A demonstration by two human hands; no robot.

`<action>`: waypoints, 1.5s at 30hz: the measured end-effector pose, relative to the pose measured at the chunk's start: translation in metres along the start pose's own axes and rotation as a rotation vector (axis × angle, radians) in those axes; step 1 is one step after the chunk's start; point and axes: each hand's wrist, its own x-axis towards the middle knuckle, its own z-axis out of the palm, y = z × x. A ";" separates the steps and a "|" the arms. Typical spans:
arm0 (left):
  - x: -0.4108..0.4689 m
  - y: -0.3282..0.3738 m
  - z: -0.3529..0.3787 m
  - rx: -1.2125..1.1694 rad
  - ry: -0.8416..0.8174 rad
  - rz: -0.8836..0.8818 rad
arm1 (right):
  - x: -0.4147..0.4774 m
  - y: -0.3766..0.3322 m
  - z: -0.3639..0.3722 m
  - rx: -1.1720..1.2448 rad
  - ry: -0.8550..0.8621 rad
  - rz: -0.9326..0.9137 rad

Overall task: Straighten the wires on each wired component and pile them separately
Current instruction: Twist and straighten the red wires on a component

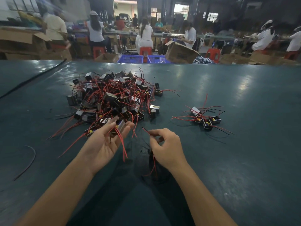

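A big tangled heap of small black box components with red and black wires [112,97] lies on the dark green table [244,160], ahead and left of centre. A small separate pile of several components [206,119] lies to the right. My left hand [107,141] is palm up at the heap's near edge, fingers around one component [119,126] whose red wires hang over the palm. My right hand [166,147] is curled just right of it, pinching thin red and black wires [147,131] that trail down below the hand.
A loose dark wire [28,162] lies on the table at the left, and a black cable [32,77] runs across the far left corner. Beyond the table edge are cardboard boxes [180,53], blue crates [130,58] and seated workers.
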 end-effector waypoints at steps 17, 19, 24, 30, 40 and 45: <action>0.001 -0.011 -0.003 0.161 -0.033 0.024 | 0.004 -0.008 -0.006 0.265 0.013 0.142; 0.003 -0.012 -0.004 0.204 -0.021 0.047 | 0.005 -0.009 -0.006 0.354 -0.004 0.192; 0.008 -0.018 -0.006 0.384 0.012 0.154 | 0.006 -0.013 -0.007 0.510 -0.009 0.215; 0.011 -0.022 -0.013 0.565 0.053 0.344 | 0.009 -0.011 -0.007 0.601 0.029 0.283; 0.010 -0.024 -0.019 1.052 0.181 0.505 | 0.008 -0.015 -0.006 0.540 0.068 0.216; 0.006 -0.027 -0.017 1.252 0.185 0.620 | 0.009 -0.012 -0.003 0.574 0.065 0.268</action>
